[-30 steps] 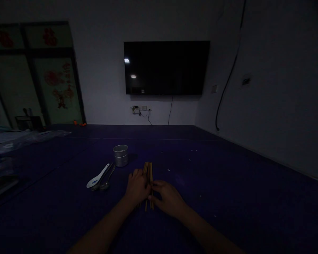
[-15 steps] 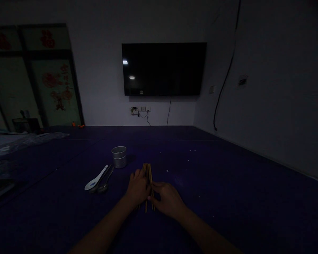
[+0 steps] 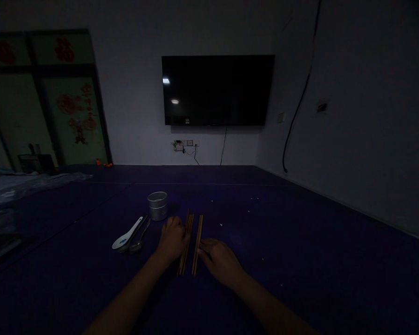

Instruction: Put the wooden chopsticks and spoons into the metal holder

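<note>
Wooden chopsticks lie lengthwise on the dark blue surface in two groups with a narrow gap between them. My left hand (image 3: 174, 238) is closed, fingers curled over the left group of chopsticks (image 3: 185, 253); one stick there tilts a little and juts out farther. My right hand (image 3: 220, 260) pinches the right-hand chopsticks (image 3: 197, 246) from their right side, thumb and fingertips at about mid-length. Left of my left hand rest a white soup spoon (image 3: 124, 239) with a blue mark and a metal spoon (image 3: 137, 246). A perforated metal cup (image 3: 158, 207) stands upright beyond them.
Small white scraps (image 3: 221, 224) are scattered on the blue surface (image 3: 300, 260) to the right. Clear plastic wrapping (image 3: 38, 185) lies at the far left. A black television (image 3: 218, 90) hangs on the wall behind, with a cable (image 3: 296, 116) to its right.
The chopsticks, bunched close together before, now form two groups with a gap. My left hand has shifted slightly left with its group; my right hand stays nearly in place.
</note>
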`<state>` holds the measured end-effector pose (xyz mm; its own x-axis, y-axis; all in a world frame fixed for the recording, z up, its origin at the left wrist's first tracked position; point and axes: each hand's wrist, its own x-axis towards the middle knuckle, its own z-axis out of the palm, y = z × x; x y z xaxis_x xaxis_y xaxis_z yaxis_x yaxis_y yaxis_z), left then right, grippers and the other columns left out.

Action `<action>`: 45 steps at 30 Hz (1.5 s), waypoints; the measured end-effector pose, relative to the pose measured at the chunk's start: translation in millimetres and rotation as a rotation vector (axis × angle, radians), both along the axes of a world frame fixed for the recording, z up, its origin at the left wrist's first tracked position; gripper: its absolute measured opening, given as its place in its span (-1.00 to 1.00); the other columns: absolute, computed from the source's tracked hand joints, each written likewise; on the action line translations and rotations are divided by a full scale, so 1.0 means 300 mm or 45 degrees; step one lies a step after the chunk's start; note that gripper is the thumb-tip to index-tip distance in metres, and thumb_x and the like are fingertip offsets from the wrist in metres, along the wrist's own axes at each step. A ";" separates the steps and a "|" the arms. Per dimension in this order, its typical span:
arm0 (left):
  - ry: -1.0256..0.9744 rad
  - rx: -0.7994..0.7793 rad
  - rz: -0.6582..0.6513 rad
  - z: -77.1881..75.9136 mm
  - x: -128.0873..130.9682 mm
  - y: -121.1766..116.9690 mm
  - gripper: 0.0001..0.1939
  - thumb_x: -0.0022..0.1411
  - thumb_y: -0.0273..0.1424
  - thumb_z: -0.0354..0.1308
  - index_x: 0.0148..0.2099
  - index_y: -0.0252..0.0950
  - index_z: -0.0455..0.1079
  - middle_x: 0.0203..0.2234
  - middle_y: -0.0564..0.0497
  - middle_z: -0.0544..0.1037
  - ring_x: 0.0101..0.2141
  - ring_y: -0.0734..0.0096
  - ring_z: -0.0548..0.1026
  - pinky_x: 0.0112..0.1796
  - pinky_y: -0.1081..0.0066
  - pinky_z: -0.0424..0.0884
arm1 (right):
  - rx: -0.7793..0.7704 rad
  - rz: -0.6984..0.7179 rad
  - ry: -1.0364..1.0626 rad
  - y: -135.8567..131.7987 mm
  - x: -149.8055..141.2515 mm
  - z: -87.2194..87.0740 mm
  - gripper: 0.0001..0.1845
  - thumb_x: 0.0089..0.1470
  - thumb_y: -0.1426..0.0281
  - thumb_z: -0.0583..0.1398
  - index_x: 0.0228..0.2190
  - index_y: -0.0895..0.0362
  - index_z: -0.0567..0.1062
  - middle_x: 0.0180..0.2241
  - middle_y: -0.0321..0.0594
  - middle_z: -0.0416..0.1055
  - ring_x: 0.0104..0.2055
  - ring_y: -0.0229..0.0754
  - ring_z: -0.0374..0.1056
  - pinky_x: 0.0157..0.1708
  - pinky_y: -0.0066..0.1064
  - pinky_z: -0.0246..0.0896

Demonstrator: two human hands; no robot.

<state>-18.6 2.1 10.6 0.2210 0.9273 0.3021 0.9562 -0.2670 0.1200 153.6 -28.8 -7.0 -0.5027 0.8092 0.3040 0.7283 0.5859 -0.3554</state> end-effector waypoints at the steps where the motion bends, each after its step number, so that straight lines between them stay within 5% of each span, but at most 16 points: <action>1: 0.013 -0.007 0.021 -0.003 -0.013 0.001 -0.74 0.20 -0.35 -0.08 -0.30 -0.32 0.43 -0.15 -0.12 0.41 -0.04 0.17 0.25 -0.10 0.25 0.22 | -0.002 0.012 0.008 0.002 0.000 -0.001 -0.67 0.23 0.29 -0.02 -0.16 0.09 0.50 -0.16 -0.15 0.49 -0.07 -0.13 0.37 -0.05 -0.34 0.17; 11: 0.127 -0.089 0.007 -0.049 -0.050 0.010 -0.73 0.20 -0.36 -0.10 -0.23 -0.30 0.42 -0.13 -0.13 0.40 -0.02 0.12 0.27 -0.09 0.19 0.23 | -0.030 -0.022 -0.054 0.003 0.004 -0.031 -0.49 0.17 0.15 0.03 0.08 0.09 0.35 0.15 -0.05 0.25 0.20 0.04 0.11 0.13 -0.08 0.01; 32: 0.057 -0.060 -0.124 -0.068 -0.039 0.012 -0.74 0.23 -0.39 -0.11 -0.26 -0.31 0.41 -0.15 -0.12 0.39 -0.07 0.19 0.29 -0.12 0.25 0.24 | -0.126 0.060 -0.048 0.017 -0.004 -0.049 -0.51 0.25 0.20 -0.09 0.16 0.03 0.24 0.21 -0.14 0.15 0.28 -0.04 -0.05 0.21 -0.01 -0.18; 45: 0.063 -0.069 -0.035 -0.065 -0.021 -0.006 -0.64 0.32 -0.30 -0.23 -0.16 -0.31 0.37 -0.10 -0.14 0.37 -0.03 0.16 0.27 -0.06 0.18 0.22 | -0.096 0.117 -0.049 0.019 0.010 -0.050 -0.46 0.24 0.15 -0.09 0.21 -0.01 0.12 0.23 -0.16 0.10 0.27 -0.02 -0.03 0.20 -0.04 -0.12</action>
<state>-25.0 0.4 -9.0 0.2602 0.9353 0.2399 0.9537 -0.2877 0.0874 156.6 -22.9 -22.1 -0.5859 0.7791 0.2228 0.6868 0.6234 -0.3737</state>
